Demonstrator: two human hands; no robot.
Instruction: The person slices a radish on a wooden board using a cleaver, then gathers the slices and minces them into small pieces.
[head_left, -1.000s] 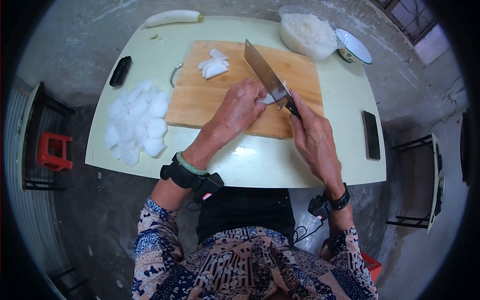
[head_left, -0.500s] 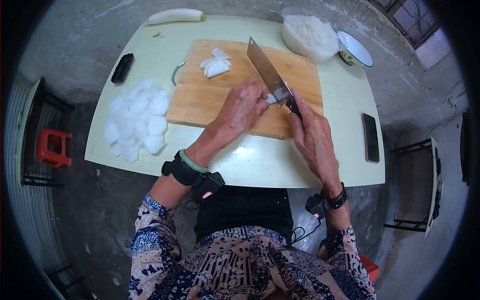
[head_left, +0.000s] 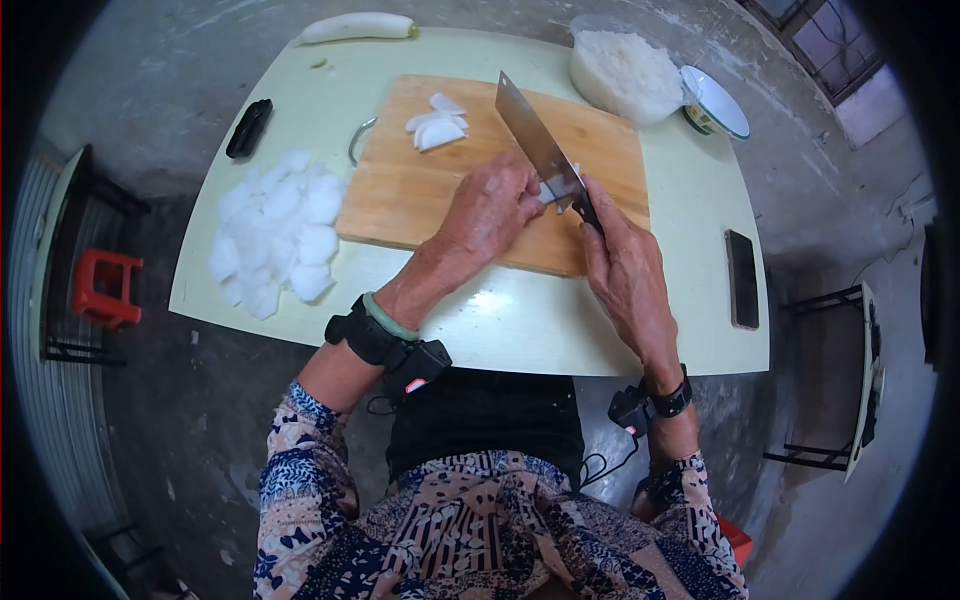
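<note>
A heap of white slices (head_left: pixel 275 235) is spread on the counter (head_left: pixel 520 330) at the left. On the cutting board (head_left: pixel 400 200), a small white vegetable piece (head_left: pixel 555 187) is pinned under the curled fingertips of the left hand (head_left: pixel 490 210). The piece is met on its right side by the cleaver (head_left: pixel 535 140), whose handle is gripped in the closed right hand (head_left: pixel 625 265). A dark phone (head_left: pixel 742 278) is laid flat further right.
</note>
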